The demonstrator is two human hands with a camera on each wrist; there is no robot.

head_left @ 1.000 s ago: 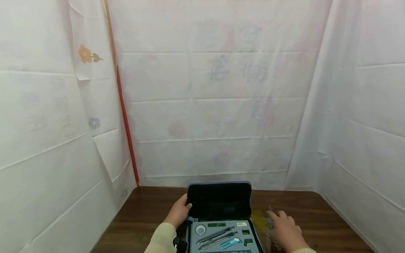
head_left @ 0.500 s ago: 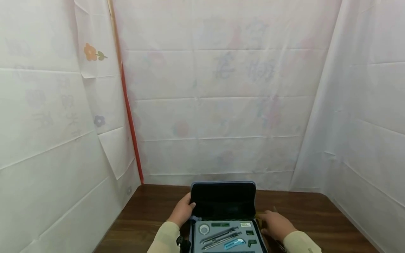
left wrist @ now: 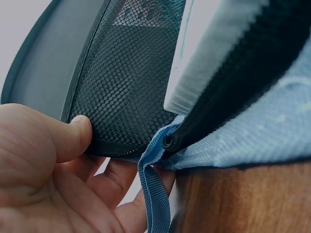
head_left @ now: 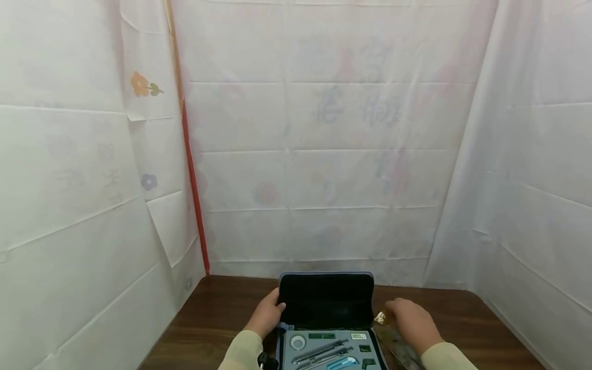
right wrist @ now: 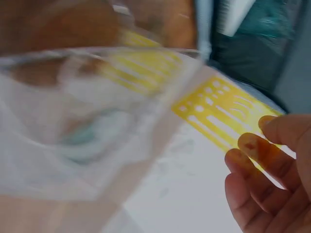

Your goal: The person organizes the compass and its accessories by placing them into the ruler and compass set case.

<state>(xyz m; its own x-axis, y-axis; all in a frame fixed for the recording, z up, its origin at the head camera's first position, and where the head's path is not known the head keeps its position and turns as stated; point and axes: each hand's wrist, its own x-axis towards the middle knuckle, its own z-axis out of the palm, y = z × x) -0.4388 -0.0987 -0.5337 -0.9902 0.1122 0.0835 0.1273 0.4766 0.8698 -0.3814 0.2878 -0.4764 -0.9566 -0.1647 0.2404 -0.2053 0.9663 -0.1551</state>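
Note:
An open zip case (head_left: 326, 300) stands on the wooden table, its dark lid raised. My left hand (head_left: 265, 313) holds the lid's left edge, the thumb (left wrist: 82, 130) on the mesh pocket (left wrist: 126, 82) and fingers behind. Beside the case's right side, my right hand (head_left: 413, 322) pinches a yellow stencil (right wrist: 226, 109) with cut-out shapes between thumb and fingers. Blurred clear plastic (right wrist: 97, 131) lies next to the stencil and overlaps more yellow; I cannot tell whether that is the same piece. The grey tray holds a white ring (head_left: 298, 342), pens (head_left: 319, 352) and a blue cutter (head_left: 343, 363).
A blue strap (left wrist: 154, 174) hangs at the case's hinge corner. White cloth sheets (head_left: 324, 180) enclose the brown table (head_left: 222, 308) at the back and both sides. A red strip (head_left: 194, 190) runs down the left corner.
My right hand reached in to the case's right side, then drew back to the right with the yellow stencil between its fingers. The left hand stays on the lid.

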